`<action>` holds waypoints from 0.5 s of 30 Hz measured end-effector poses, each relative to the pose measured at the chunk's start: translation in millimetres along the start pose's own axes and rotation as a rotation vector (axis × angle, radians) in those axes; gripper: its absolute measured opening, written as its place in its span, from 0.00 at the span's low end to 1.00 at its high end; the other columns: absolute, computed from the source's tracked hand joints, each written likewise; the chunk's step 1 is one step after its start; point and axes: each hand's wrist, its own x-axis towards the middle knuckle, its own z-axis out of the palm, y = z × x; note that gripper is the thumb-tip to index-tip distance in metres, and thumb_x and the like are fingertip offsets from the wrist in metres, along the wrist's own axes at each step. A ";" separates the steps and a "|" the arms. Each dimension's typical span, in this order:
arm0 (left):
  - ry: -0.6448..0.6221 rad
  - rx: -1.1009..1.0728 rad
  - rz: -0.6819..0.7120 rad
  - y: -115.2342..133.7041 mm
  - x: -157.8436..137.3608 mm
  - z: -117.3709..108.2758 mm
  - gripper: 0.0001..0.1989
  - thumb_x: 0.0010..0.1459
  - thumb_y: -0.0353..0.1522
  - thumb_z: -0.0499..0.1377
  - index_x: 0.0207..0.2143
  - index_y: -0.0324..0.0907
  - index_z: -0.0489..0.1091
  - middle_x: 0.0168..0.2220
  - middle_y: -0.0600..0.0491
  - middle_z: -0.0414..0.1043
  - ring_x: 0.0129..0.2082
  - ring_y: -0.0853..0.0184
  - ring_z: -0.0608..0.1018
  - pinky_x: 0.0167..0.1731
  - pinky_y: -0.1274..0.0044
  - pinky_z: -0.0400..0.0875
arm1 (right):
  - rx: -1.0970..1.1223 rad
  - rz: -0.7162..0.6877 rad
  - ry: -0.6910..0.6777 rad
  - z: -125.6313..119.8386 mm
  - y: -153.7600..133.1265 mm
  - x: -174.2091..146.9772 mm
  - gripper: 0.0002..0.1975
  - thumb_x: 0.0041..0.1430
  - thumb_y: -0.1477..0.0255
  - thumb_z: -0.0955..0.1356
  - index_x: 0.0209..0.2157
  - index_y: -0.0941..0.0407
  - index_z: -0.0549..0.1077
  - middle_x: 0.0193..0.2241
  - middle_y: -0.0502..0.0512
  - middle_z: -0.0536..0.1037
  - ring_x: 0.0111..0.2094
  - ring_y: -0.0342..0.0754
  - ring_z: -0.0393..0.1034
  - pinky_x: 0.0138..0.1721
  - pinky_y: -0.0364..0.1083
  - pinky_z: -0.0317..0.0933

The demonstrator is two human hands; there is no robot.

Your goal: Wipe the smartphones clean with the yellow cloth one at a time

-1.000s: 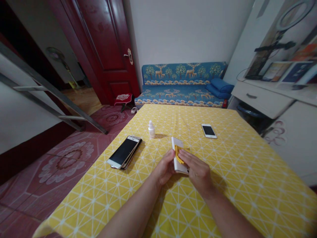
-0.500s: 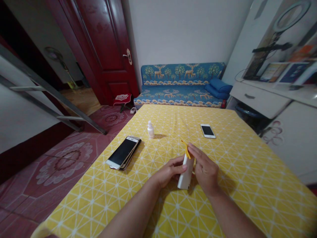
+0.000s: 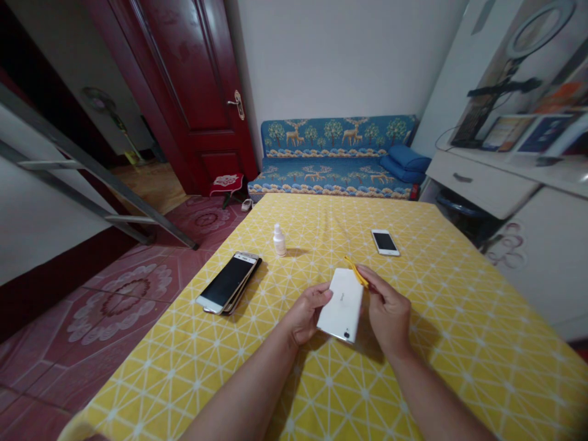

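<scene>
A white smartphone is held above the table, its back turned up and its camera lens at the near corner. My left hand grips it by the left edge, thumb on the back and fingers underneath. At the far right corner my right hand pinches a small yellow cloth against the phone's edge. Beyond my hands stands a white plastic bottle. Another white phone lies face up to the right, and a stack of phones lies to the left.
A yellow patterned tablecloth covers the table. Past the far edge is a blue sofa; a metal ladder leans at the left. On the right stands a white cabinet with a ring light on top.
The phone has turned from edge-on to showing its white back. My right hand has shifted slightly right with the cloth, along the phone's far corner.
</scene>
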 end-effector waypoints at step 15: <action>0.302 -0.161 0.091 2.6 7.8 -9.4 0.05 0.49 0.27 0.65 0.27 0.32 0.72 0.21 0.51 0.72 0.19 0.73 0.72 0.21 0.83 0.67 | -0.023 -0.332 -0.250 12.0 -24.9 -12.1 0.31 0.60 0.89 0.57 0.59 0.52 0.67 0.56 0.56 0.72 0.59 0.50 0.65 0.58 0.55 0.65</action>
